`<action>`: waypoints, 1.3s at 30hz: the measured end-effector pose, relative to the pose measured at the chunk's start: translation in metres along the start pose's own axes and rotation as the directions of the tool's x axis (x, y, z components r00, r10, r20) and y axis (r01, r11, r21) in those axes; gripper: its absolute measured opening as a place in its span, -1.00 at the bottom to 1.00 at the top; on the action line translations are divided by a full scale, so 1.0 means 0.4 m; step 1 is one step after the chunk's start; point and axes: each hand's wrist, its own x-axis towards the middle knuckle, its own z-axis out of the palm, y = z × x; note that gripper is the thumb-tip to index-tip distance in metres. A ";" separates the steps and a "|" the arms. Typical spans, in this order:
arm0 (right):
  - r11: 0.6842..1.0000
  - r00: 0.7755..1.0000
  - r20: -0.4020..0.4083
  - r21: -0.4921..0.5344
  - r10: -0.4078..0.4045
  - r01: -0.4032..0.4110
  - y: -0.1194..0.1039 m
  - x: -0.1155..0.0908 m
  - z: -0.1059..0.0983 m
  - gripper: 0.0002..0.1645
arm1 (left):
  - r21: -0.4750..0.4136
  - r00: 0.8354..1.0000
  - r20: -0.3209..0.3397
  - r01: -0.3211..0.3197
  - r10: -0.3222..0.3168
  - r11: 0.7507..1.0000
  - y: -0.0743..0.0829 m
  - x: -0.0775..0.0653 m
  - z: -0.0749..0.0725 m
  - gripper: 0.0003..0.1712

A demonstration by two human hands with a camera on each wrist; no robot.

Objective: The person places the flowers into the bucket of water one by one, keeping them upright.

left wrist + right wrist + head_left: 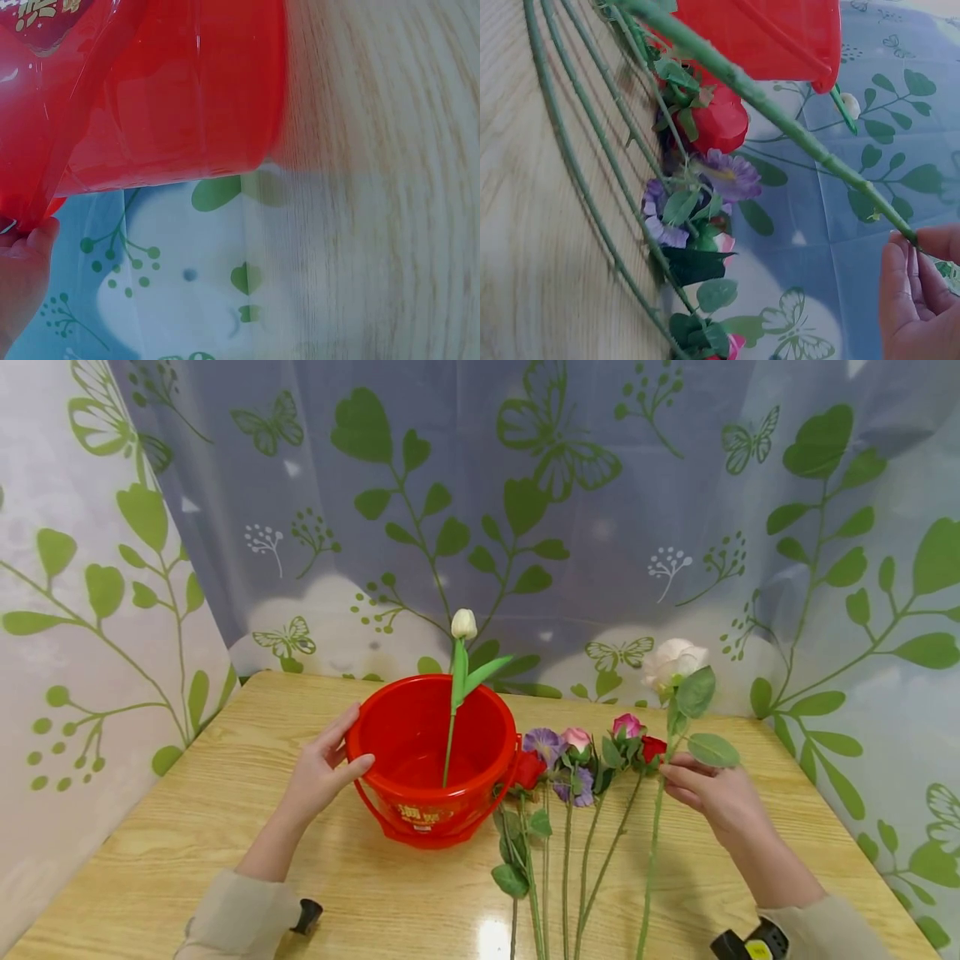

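My left hand (318, 772) holds the red bucket (431, 814) at the left of its rim, thumb toward the front and fingers along the far side. Inside the bucket a white tulip (464, 625) with green leaves leans upright, its bloom above the rim. Between thumb and fingers my right hand (712, 793) pinches the green stem of a pale white rose (673, 664), just below its leaves. In the right wrist view that stem (802, 139) runs slanting above the other stems. The rose's bloom stands up above my right hand.
Right of the bucket several artificial flowers lie on the wooden table (375, 902), stems toward me: a red rose (529, 769), a purple flower (545, 745), a pink rose (577, 739) and others. A patterned curtain (465, 527) hangs behind the table.
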 end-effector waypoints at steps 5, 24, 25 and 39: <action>1.000 1.000 0.005 -0.018 -0.009 0.009 -0.007 0.011 0.020 -0.85 | 0.004 1.000 0.001 0.000 0.000 1.000 0.000 0.000 0.000 -0.27; 0.996 0.997 0.038 -0.055 -0.073 0.075 -0.059 0.045 0.096 -0.63 | -0.021 1.000 0.000 -0.002 0.002 1.000 -0.005 0.004 0.001 -0.27; 0.996 0.996 0.041 -0.044 -0.077 0.079 -0.063 0.046 0.100 -0.61 | -0.021 1.000 0.000 -0.001 0.001 1.000 -0.005 0.003 0.001 -0.27; 0.947 0.980 0.014 0.262 -0.198 0.187 -0.165 0.074 0.156 -0.75 | -0.021 1.000 -0.002 -0.003 0.003 1.000 -0.007 0.003 -0.001 -0.28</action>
